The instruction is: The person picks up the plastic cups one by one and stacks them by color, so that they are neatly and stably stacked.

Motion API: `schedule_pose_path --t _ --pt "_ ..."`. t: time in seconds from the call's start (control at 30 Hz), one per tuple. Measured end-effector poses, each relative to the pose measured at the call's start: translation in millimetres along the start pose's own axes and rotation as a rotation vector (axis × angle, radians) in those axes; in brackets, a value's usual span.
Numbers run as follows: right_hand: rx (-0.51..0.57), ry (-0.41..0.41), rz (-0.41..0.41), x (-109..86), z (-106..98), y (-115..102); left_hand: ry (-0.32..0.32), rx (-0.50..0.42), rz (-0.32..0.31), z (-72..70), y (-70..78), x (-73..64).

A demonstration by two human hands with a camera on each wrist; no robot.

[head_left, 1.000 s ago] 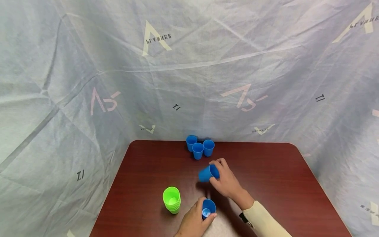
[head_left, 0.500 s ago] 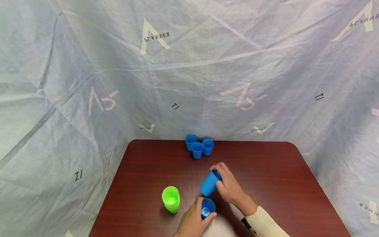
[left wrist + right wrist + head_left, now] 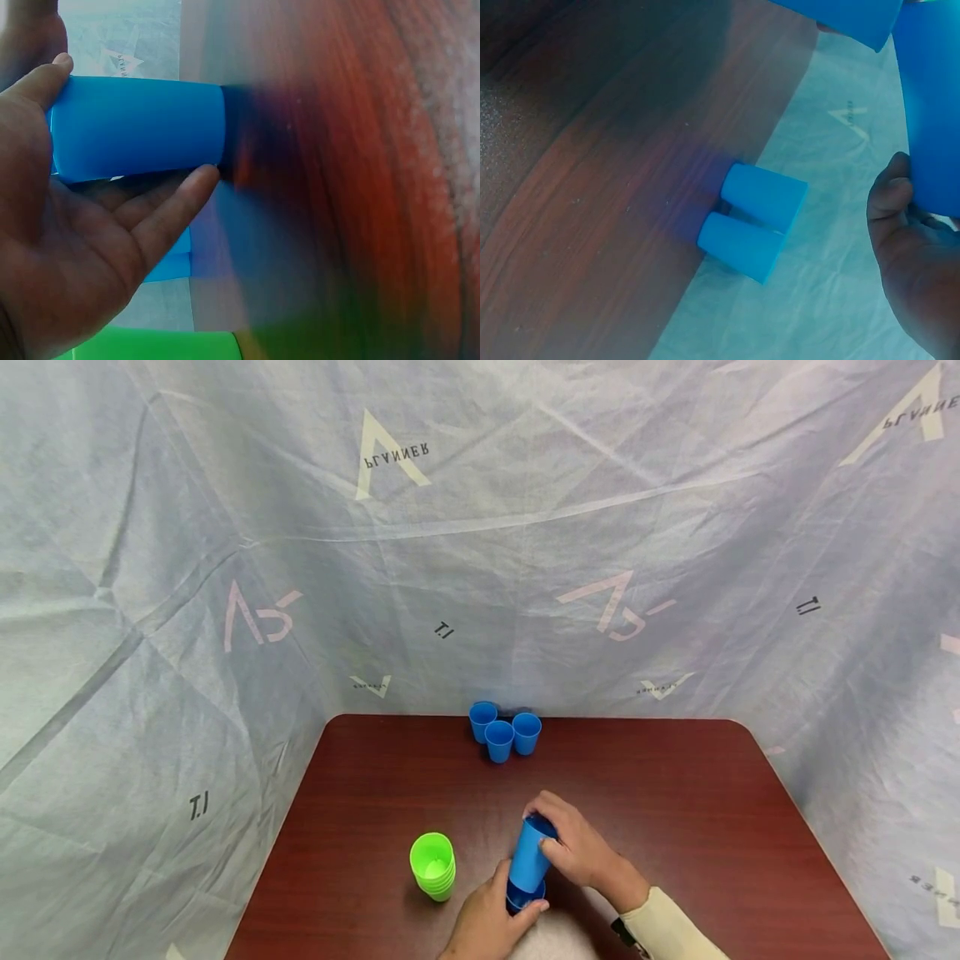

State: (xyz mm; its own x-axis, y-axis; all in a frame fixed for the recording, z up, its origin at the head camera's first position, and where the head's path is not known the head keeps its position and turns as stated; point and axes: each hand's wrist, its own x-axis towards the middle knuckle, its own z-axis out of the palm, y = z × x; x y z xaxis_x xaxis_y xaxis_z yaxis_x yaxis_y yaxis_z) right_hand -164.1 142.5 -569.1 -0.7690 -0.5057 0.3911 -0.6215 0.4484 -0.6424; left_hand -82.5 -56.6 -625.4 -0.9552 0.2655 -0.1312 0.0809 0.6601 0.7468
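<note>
In the head view my left hand [image 3: 487, 917] holds a blue cup [image 3: 531, 898] upright near the front of the table, thumb on one side and fingers on the other. The left wrist view shows this cup [image 3: 139, 127] side-on, its base close to the tabletop. My right hand [image 3: 581, 847] grips a second blue cup [image 3: 529, 860] near its rim. That cup leans slightly, its base inside the mouth of the lower cup. From the right wrist, the right hand's fingers [image 3: 892, 187] show beside the upper cup [image 3: 936, 112].
A nested stack of lime-green cups [image 3: 434, 867] stands left of my left hand. Three blue cups [image 3: 500, 742] stand together at the back of the dark red-brown table [image 3: 637, 777]. Grey printed sheeting [image 3: 480, 568] hangs behind and at both sides.
My right hand has brought its blue cup toward me, turning it from nearly sideways to nearly upright, and its base has entered the lower cup. The left hand stays in place.
</note>
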Motion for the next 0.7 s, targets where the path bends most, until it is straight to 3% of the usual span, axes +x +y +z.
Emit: schedule_pose_path --t 0.2,0.43,0.57,0.7 --pt "-0.003 -0.104 -0.007 -0.4 -0.2 -4.4 0.030 -0.009 0.019 -1.2 -0.5 0.3" --pt "0.071 -0.259 -0.011 -0.7 4.5 -11.5 0.068 0.017 0.060 -0.6 -2.0 0.0" --pt "0.059 -0.303 -0.042 -2.2 8.7 -12.0 0.099 0.038 0.094 0.5 -3.3 -0.8" --pt "0.060 -0.330 -0.018 -3.4 10.2 -13.6 0.105 0.030 0.111 1.5 -4.8 -1.2"
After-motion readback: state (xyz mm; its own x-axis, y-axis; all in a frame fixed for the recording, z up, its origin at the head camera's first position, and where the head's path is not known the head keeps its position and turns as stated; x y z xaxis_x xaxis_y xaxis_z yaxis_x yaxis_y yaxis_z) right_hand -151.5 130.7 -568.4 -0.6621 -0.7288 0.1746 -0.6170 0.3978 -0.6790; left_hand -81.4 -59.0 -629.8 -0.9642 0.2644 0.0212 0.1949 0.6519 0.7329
